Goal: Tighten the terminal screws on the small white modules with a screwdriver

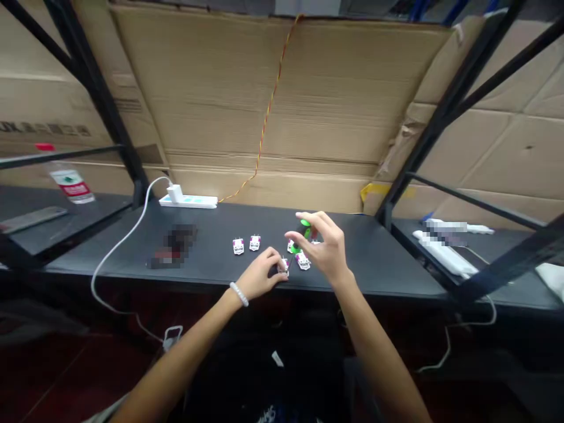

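My left hand, with a pale beaded bracelet at the wrist, pinches a small white part with purple sides against the dark table. Between the curved thumb and fingers of my right hand is a green and black screwdriver. Its thin shaft slants down toward the part in my left hand; whether the tip touches it I cannot tell. A similar white and purple part lies just right of the shaft, and another is partly hidden behind the screwdriver. Left of my hands sit two more, one part beside another.
A white power strip with a plugged-in charger lies at the back; its white cable hangs over the front edge. Black metal posts flank the table. A blurred object lies left. Cardboard closes the back.
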